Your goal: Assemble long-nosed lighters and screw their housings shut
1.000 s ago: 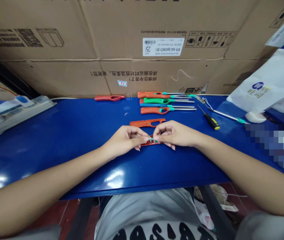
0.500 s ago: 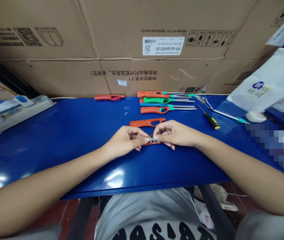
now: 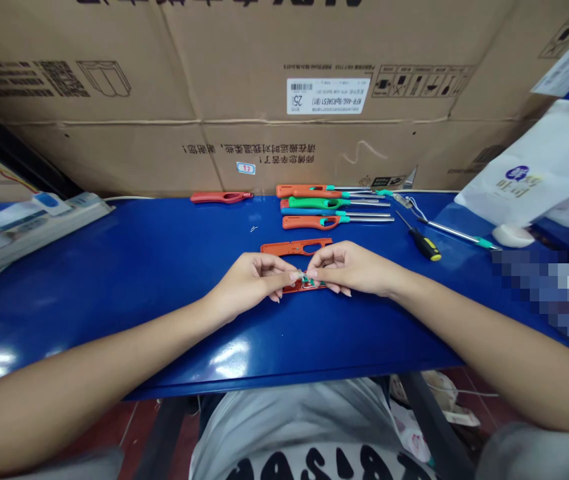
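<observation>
An orange half-shell of a lighter (image 3: 294, 287) lies on the blue table under my fingers, with small green and pale parts and a thin wire in it. My left hand (image 3: 257, 280) pinches a small pale, see-through part above the shell. With thumb and forefinger, my right hand (image 3: 341, 268) is closed on a small green piece (image 3: 310, 281) beside it; the fingertips hide most of it. Just beyond my hands rests the other orange half-shell (image 3: 284, 248), its inner side up.
Several long-nosed lighters (image 3: 314, 221) lie at the back against a cardboard box (image 3: 139, 153). A red lighter body (image 3: 221, 197) is left of them. To the right are a black-and-yellow screwdriver (image 3: 424, 242), a metal tube (image 3: 454, 232) and a white bag (image 3: 524, 167).
My fingertips have lifted the small parts slightly above the half-shell, and more of the shell's inside and the thin wire shows. The view has tilted up a little.
</observation>
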Action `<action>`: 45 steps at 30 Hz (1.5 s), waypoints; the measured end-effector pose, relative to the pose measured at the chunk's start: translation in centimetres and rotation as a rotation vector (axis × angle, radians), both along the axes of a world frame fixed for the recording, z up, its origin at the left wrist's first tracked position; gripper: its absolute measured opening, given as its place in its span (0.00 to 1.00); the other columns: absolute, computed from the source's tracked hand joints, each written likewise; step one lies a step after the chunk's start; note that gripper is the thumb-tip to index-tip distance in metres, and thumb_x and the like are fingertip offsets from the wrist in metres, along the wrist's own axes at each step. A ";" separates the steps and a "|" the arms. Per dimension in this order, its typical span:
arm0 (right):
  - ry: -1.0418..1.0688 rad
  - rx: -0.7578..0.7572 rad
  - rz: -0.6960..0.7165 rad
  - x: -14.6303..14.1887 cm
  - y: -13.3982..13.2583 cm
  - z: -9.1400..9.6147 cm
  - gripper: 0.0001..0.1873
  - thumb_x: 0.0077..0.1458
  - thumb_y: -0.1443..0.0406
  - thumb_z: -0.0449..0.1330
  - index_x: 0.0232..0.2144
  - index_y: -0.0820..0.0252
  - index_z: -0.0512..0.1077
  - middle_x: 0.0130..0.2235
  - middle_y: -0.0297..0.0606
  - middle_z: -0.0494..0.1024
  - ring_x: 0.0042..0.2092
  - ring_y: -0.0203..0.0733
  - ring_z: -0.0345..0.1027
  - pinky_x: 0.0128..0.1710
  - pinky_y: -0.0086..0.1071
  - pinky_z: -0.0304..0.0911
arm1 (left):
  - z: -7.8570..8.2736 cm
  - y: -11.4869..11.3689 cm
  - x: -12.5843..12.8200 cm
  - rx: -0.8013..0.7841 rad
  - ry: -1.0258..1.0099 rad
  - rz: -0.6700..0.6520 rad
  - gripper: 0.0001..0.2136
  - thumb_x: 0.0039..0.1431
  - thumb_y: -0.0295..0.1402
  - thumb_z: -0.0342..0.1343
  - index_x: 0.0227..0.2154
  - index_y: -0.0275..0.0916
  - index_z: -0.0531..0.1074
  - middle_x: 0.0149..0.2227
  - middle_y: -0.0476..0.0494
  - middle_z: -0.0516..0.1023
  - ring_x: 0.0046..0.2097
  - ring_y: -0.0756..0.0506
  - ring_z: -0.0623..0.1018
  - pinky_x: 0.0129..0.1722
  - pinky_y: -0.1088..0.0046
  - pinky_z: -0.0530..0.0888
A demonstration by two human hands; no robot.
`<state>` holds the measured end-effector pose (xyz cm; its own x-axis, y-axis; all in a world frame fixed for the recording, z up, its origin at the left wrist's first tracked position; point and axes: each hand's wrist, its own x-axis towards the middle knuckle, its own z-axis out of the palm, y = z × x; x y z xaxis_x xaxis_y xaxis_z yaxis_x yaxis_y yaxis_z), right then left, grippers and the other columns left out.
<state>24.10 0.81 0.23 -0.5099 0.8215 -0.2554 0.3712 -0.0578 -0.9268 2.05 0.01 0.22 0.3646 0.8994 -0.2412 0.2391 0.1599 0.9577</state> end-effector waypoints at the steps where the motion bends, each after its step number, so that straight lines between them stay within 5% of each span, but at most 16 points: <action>1: 0.000 0.000 -0.001 0.0 0.0 0.0 0.19 0.53 0.52 0.68 0.32 0.63 0.74 0.18 0.26 0.69 0.18 0.27 0.57 0.17 0.23 0.56 | 0.0 0.0 0.0 -0.002 0.003 0.005 0.06 0.53 0.31 0.67 0.32 0.33 0.81 0.23 0.47 0.79 0.22 0.54 0.72 0.23 0.81 0.72; 10: -0.011 0.011 0.000 0.0 0.0 0.0 0.12 0.55 0.58 0.66 0.31 0.63 0.75 0.18 0.25 0.68 0.18 0.26 0.57 0.17 0.22 0.55 | -0.2 0.0 0.1 0.005 -0.011 0.001 0.06 0.53 0.31 0.67 0.32 0.34 0.81 0.24 0.47 0.80 0.22 0.54 0.73 0.23 0.81 0.72; 20: -0.025 -0.009 -0.016 -0.2 0.2 -0.1 0.20 0.58 0.53 0.63 0.26 0.64 0.77 0.19 0.32 0.75 0.15 0.27 0.58 0.13 0.23 0.53 | -0.3 -0.1 0.0 0.061 -0.030 -0.026 0.09 0.53 0.35 0.68 0.34 0.34 0.81 0.22 0.48 0.78 0.22 0.54 0.72 0.22 0.81 0.73; 31: -0.018 0.033 -0.028 0.0 0.0 0.2 0.18 0.61 0.53 0.60 0.30 0.63 0.76 0.15 0.27 0.68 0.15 0.28 0.58 0.15 0.22 0.54 | -0.3 0.0 -0.1 0.052 -0.015 -0.032 0.10 0.52 0.35 0.68 0.34 0.34 0.82 0.21 0.49 0.77 0.21 0.53 0.72 0.22 0.80 0.73; 45: 0.001 0.072 -0.021 0.2 0.1 -0.1 0.20 0.53 0.51 0.67 0.34 0.65 0.78 0.15 0.26 0.67 0.16 0.27 0.56 0.16 0.23 0.53 | 0.0 -0.2 0.1 0.033 -0.035 0.010 0.08 0.53 0.31 0.67 0.34 0.32 0.82 0.19 0.50 0.76 0.20 0.54 0.71 0.21 0.82 0.71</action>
